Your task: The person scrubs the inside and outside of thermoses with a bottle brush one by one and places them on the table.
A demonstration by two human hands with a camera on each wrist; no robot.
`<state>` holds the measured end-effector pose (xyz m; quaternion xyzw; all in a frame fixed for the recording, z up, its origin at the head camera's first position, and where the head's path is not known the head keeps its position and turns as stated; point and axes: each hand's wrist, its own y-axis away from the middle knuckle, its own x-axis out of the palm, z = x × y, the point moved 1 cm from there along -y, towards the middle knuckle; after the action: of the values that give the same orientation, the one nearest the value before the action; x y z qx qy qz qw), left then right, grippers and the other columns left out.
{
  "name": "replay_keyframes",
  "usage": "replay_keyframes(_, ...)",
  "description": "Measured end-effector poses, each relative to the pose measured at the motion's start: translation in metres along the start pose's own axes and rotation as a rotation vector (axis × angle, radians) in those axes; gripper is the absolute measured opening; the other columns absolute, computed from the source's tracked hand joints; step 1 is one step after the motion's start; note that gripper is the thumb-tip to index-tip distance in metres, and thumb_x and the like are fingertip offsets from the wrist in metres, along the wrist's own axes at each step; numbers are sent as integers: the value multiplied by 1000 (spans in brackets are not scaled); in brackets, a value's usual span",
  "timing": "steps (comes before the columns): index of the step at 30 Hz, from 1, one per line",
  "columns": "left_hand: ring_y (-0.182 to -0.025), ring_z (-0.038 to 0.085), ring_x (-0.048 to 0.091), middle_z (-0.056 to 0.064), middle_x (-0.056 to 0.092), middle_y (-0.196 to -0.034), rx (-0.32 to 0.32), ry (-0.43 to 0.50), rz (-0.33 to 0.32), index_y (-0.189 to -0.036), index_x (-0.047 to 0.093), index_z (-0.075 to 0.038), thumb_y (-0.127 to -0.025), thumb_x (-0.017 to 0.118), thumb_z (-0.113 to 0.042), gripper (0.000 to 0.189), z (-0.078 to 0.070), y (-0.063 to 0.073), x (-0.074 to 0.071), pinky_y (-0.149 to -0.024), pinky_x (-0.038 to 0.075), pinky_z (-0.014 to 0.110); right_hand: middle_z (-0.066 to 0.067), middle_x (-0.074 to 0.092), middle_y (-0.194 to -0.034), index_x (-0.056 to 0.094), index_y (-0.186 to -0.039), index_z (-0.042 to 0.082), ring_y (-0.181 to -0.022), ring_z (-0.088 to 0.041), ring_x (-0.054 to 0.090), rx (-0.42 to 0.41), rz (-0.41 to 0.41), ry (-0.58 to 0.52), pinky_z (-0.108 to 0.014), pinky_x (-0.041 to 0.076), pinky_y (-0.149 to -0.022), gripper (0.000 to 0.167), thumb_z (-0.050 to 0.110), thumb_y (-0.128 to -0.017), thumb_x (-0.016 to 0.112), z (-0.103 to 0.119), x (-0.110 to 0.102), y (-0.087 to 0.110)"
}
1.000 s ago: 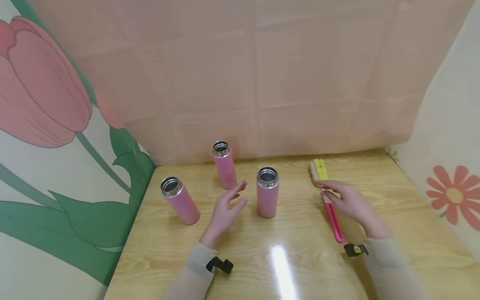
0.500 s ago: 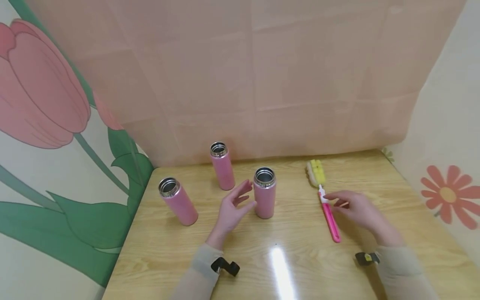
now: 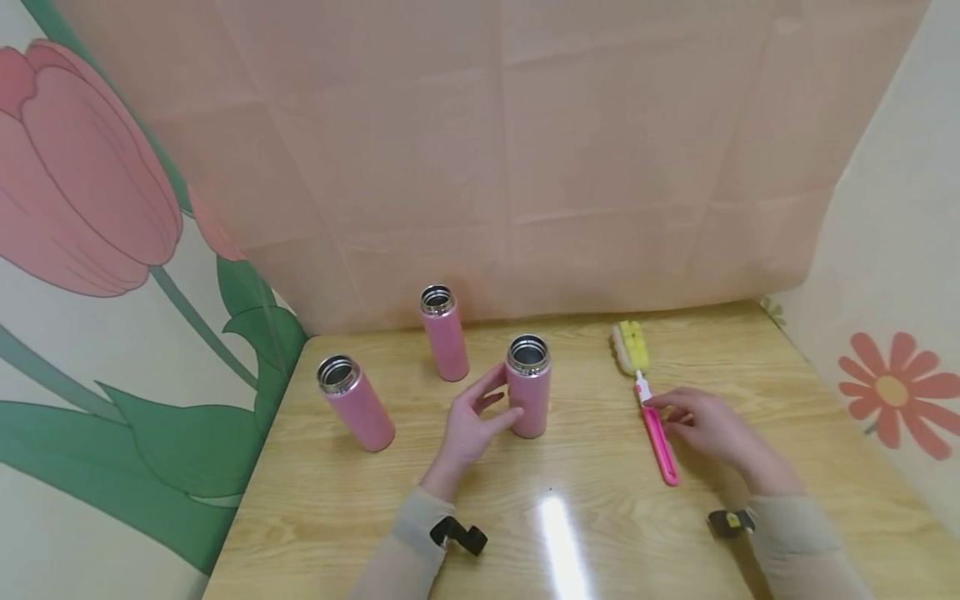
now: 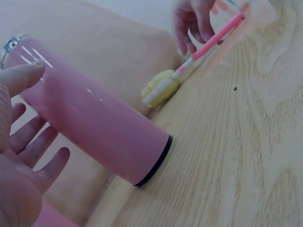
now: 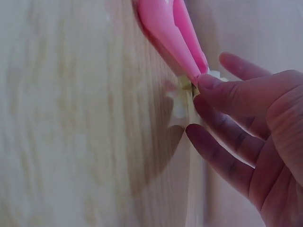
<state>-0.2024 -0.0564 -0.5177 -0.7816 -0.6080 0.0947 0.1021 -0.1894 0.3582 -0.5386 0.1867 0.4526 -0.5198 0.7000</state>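
An uncapped pink bottle (image 3: 531,392) stands upright at the middle of the table. My left hand (image 3: 467,432) reaches around its left side; the thumb overlaps the front and the other fingers sit behind, loosely spread in the left wrist view. A bottle brush (image 3: 660,446) lies on the table at the right, with a yellow and white sponge head (image 3: 632,346) and a pink handle. My right hand (image 3: 712,427) is at the brush's right side, fingertips right at the upper handle. In the right wrist view its thumb overlaps the handle while the other fingers stay apart.
Two more open pink bottles stand on the wooden table (image 3: 600,517): one at the left (image 3: 363,412), one farther back (image 3: 447,342). A pink cloth (image 3: 487,167) hangs behind the table. Flower-painted walls rise at both sides.
The left hand has moved right, up to the middle bottle. The right hand has come down from near the sponge head to the handle. The bottles stay where they stood.
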Motion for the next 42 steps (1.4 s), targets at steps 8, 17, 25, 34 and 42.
replay_keyframes(8,-139,21,58,-2,62,-152,-15,-9,-9,-154,60,-17,-90,89,-13,71,6,-4,4,-115,48,45,-6,72,-107,82,-116,9,-89,-22,68,-47,-35,87,-36,60,-72,51,-21,-76,73,1,4,-5)
replay_keyframes(17,-140,23,57,-2,61,-153,-35,-27,-13,-154,59,-19,-92,88,-14,69,5,-3,7,-115,48,47,-3,67,-107,84,-118,16,-90,-19,65,-28,40,132,-34,56,-71,47,-15,-82,79,3,4,-8)
replay_keyframes(25,-139,21,57,-4,61,-153,-34,-31,-12,-155,59,-19,-91,88,-12,71,3,-3,7,-115,48,44,3,64,-98,82,-123,17,-81,-8,58,-64,56,149,-30,54,-67,48,-9,-83,83,7,4,-8)
replay_keyframes(34,-139,20,57,-5,61,-153,-35,-40,-4,-155,58,-20,-91,88,-13,72,1,-1,7,-114,49,43,11,60,-93,82,-121,20,-80,-3,54,-142,63,175,-33,55,-69,39,2,-86,87,9,7,-8)
replay_keyframes(42,-139,17,56,-8,60,-154,-35,-39,5,-158,55,-27,-91,89,-16,75,3,-2,7,-115,49,44,10,67,-102,78,-109,21,-89,-12,67,-230,-8,171,-41,62,-75,37,8,-78,94,11,10,-6)
